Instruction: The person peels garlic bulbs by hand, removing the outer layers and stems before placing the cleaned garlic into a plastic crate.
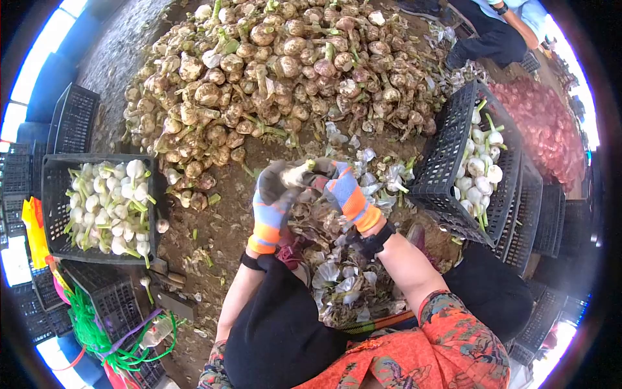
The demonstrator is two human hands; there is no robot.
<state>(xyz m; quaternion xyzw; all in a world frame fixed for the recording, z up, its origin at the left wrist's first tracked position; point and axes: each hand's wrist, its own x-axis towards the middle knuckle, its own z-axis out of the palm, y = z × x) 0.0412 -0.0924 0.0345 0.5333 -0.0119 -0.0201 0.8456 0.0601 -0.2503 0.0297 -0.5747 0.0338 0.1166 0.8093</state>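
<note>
My left hand (272,201), in a grey, blue and orange glove, has its fingers wrapped round the lower left part of a garlic bulb (297,174). My right hand (338,188), gloved the same way, pinches the stem end of that bulb from the right. Both hands meet in front of my knees, over loose garlic skins (330,275) on the ground. Beyond them rises a large heap of unpeeled, soil-stained garlic (278,71). The palms and some fingertips are hidden.
Black crates hold white garlic at the left (155,214) and the right (433,172). Red net sacks (541,126) lie behind the right crate. Another person (492,39) sits at the upper right. Green straps (87,324) and a flat metal blade (173,303) are at the lower left.
</note>
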